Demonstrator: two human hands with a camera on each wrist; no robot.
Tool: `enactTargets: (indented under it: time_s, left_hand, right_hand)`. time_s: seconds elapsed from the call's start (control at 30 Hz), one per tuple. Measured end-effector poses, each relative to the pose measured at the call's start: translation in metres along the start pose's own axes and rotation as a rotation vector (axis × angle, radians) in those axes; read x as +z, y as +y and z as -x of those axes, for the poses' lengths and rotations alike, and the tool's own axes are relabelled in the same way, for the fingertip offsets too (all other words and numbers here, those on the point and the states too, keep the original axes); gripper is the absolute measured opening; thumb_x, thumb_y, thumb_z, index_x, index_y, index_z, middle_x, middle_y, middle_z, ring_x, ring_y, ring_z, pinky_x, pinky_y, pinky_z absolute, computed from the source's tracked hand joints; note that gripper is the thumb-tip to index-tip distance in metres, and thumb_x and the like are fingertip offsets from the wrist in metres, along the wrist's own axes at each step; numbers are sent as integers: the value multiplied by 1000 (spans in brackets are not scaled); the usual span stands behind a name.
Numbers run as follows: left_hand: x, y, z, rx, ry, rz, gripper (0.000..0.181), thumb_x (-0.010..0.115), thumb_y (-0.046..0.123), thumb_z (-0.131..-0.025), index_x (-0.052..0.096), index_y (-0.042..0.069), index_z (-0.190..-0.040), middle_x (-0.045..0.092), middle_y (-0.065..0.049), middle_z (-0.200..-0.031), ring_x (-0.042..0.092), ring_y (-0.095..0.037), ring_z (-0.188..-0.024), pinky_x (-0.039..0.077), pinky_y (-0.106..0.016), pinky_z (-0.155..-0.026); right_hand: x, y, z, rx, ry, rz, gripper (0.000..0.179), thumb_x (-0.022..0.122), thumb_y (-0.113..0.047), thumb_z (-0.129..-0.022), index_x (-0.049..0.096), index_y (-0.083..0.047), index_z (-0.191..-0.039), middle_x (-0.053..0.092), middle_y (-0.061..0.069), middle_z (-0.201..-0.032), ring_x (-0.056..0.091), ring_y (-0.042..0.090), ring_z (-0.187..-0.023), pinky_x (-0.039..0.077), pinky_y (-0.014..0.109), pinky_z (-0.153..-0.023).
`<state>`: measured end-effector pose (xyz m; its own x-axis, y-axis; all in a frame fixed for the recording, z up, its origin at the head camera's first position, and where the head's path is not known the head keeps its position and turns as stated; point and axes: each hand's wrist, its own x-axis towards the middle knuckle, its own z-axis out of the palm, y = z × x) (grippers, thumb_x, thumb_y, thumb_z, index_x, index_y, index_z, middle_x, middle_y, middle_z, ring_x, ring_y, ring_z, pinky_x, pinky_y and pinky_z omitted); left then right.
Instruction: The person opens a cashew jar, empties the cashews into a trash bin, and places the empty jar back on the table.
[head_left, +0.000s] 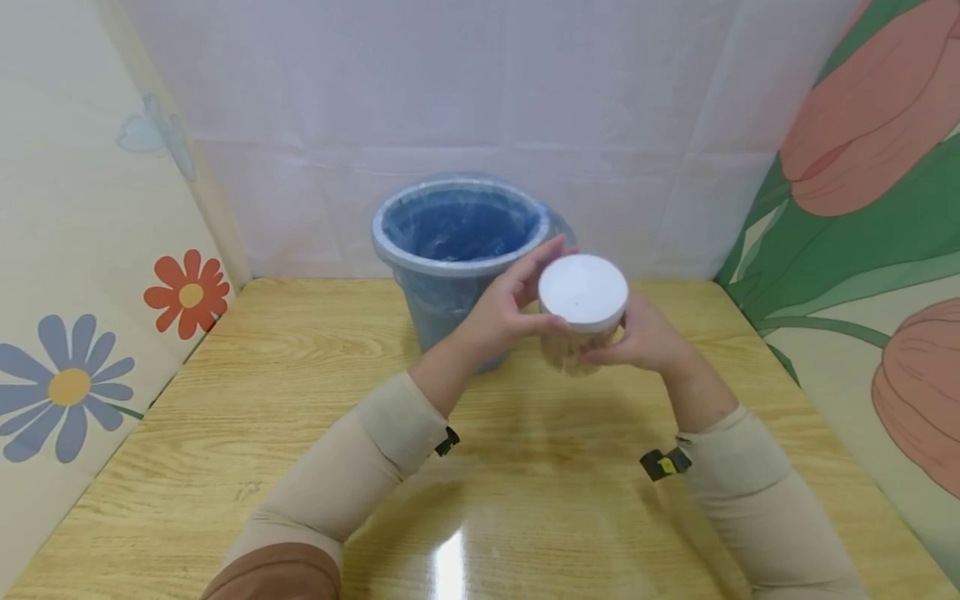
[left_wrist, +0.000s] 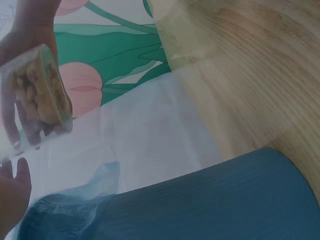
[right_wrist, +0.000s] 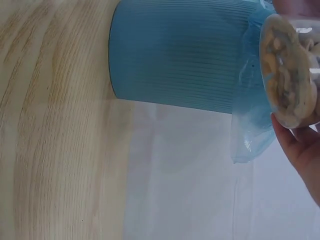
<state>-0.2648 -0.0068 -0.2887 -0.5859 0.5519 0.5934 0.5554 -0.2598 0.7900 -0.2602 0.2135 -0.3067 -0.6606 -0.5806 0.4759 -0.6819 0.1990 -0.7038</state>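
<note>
A clear jar (head_left: 570,348) with a white lid (head_left: 583,290) is held above the table, beside the bucket's right front. Pale brown, rounded pieces show through its wall in the left wrist view and through its base (right_wrist: 287,75) in the right wrist view. My left hand (head_left: 504,304) grips the lid from the left, thumb at the near edge and fingers toward the far side. From the right, my right hand (head_left: 647,335) holds the jar's body, its thumb across the front. The jar hides part of the right fingers.
A blue ribbed bucket (head_left: 442,300), lined with a thin translucent bag (right_wrist: 250,125), stands on the wood-grain table (head_left: 315,400) near the back. A white sheet (head_left: 480,92) hangs behind it. Flower-painted panels (head_left: 67,200) flank the table on both sides.
</note>
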Motion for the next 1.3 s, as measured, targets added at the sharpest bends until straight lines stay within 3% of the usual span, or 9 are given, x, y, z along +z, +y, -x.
enactTargets:
  time_s: [0.13,0.3,0.5,0.6,0.73,0.87,1.13,1.3]
  left_hand:
    - [-5,-4,0,28,-72,69,89,73,6,-73,18,-1,-143,30,-20,-144,35,-25,-130,28,-34,-108]
    - [-10,-10,1,7,-146,111,104,78,34,-68,15,0,-144,27,-21,-145,31,-25,-132,27,-36,-109]
    - [-9,-11,2,-22,-177,101,112,79,42,-63,14,1,-145,28,-22,-144,33,-27,-130,26,-36,-109]
    - [-7,-10,2,-49,-168,78,110,80,38,-63,16,2,-145,29,-21,-144,34,-25,-129,27,-34,-108]
    - [-6,-8,2,-84,-141,48,96,79,8,-69,20,3,-144,31,-19,-144,36,-23,-128,28,-32,-108]
    - [-4,-3,2,-120,-105,11,92,69,-15,-66,23,2,-143,33,-18,-143,38,-23,-127,30,-30,-106]
    - [5,14,4,-180,0,-97,86,72,-11,-66,29,0,-140,40,-17,-138,44,-24,-121,34,-29,-103]
    - [6,0,3,-192,80,-109,87,75,-8,-66,32,7,-140,44,-13,-134,47,-22,-119,35,-29,-102]
  right_hand:
    - [0,-1,1,-4,-53,-38,94,80,5,-56,31,0,-136,44,14,-129,42,19,-118,35,44,-101]
    - [0,-1,3,-5,-127,-48,93,79,3,-57,29,3,-136,43,13,-130,42,18,-118,34,45,-102]
    - [1,2,3,-20,-159,-51,92,79,2,-58,29,3,-135,43,12,-130,42,18,-119,34,38,-103]
    - [1,3,3,-16,-156,-56,93,79,2,-58,28,2,-136,42,12,-131,42,19,-119,33,43,-102]
    - [2,4,3,6,-137,-59,95,80,1,-58,28,0,-138,41,13,-132,40,20,-120,30,51,-102]
    - [4,6,3,22,-111,-58,96,81,1,-58,29,-3,-138,41,13,-133,39,21,-121,28,53,-103]
    - [7,10,2,52,-46,-25,91,81,4,-59,32,-2,-136,43,12,-131,40,22,-120,30,50,-103]
    - [10,11,0,101,-3,-19,91,80,6,-60,31,-1,-136,41,15,-133,38,28,-122,29,52,-103]
